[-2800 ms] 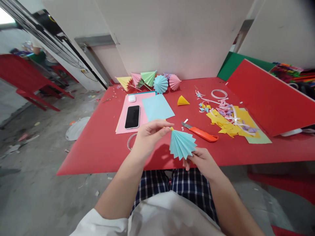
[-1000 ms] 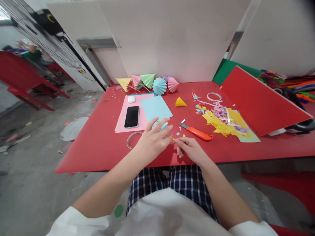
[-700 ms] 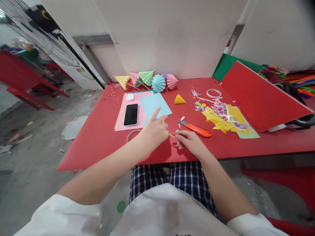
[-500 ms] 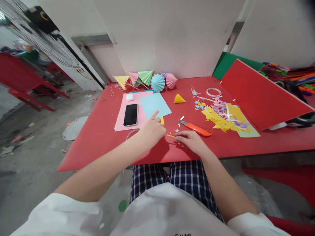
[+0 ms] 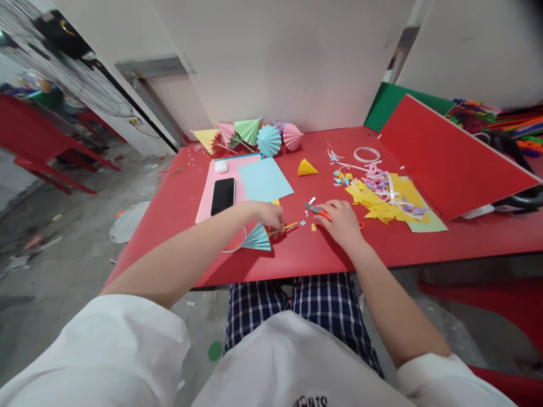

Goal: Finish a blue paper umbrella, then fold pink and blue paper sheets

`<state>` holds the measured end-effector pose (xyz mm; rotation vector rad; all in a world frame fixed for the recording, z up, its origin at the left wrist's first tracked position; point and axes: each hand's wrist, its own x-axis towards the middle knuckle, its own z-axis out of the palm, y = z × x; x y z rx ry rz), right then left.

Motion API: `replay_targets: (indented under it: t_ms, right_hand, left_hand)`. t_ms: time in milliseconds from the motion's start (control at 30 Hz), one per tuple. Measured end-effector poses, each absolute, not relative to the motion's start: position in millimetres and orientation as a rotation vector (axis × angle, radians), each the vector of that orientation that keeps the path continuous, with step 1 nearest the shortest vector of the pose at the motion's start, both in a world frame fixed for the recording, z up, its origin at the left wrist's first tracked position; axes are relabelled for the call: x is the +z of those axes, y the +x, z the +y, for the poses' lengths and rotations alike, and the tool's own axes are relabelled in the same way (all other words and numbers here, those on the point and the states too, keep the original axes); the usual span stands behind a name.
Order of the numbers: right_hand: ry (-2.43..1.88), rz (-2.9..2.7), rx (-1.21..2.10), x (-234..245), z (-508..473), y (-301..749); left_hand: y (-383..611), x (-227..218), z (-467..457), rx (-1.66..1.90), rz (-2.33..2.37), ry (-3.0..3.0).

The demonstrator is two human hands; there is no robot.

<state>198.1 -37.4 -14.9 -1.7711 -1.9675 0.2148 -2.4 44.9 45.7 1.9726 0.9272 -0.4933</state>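
Observation:
My left hand is closed on a thin yellow stick, which pokes out to its right. On the other side of that hand, a pleated light-blue paper umbrella lies folded, in line with the stick. A thin white loop runs beside the umbrella's left end. My right hand grips an orange utility knife lying on the red table. The knife's blade points left, and most of the handle is hidden under my fingers. Small paper scraps lie between the two hands.
Blue paper, pink sheets and a phone lie at left. Finished paper umbrellas line the back, with a yellow paper cone nearer. Yellow scraps, a tape ring and a red board are at right.
My right hand has left the yellow stick and moved right onto the utility knife. My left hand has come lower with the stick, and the blue umbrella now shows beside it.

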Motion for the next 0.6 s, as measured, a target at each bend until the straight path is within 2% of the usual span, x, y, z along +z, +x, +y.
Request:
replay_targets:
  t_ms: [67,267,333,500,600]
  right_hand:
    - [-1.820,-2.028,0.097,-18,-38,211]
    - [-1.973,-2.133,0.149,-20,-45,212]
    - [-1.921,-2.023,0.303,-15,-52,203]
    - [-1.656,-1.829,0.920,-6,-82,176]
    - [-1.664,-1.790,1.052,-6,-95,164]
  left_hand:
    - [-1,44,45,-0.532,0.907,1.926]
    - [-1,30,46,-0.571,0.861,1.772]
    - [-1,25,46,-0.570,0.884,1.721]
    - [0,22,48,-0.604,0.926,1.650]
    - [0,22,50,-0.640,0.915,1.635]
